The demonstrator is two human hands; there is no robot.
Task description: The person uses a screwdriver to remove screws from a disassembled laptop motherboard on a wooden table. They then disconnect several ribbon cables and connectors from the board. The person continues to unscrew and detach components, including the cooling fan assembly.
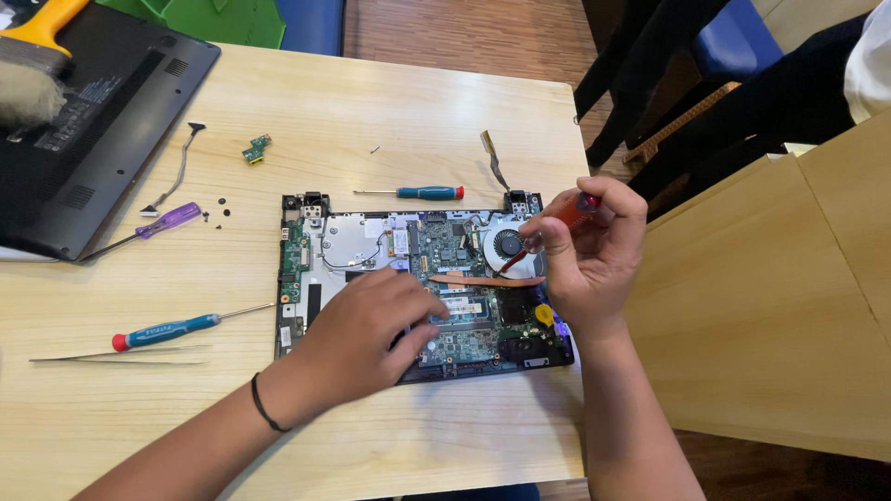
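An opened laptop base [306, 306] lies on the wooden table [445, 121], its green circuit board, round fan [508, 245] and copper heat pipe [464, 279] bare. My left hand [367, 334] rests palm down on the board's lower middle, fingers spread over the memory area; a black band circles that wrist. My right hand [589, 250] grips a red-handled screwdriver [574, 212] whose tip points down at the fan's right edge.
The black bottom cover [102, 130] lies at the far left with a yellow-handled brush [32, 70] on it. Loose around the laptop: a purple screwdriver [162, 223], two teal-handled screwdrivers [167, 329] [427, 193], tweezers [121, 355], small screws [223, 211], ribbon cables, a small green board [256, 148].
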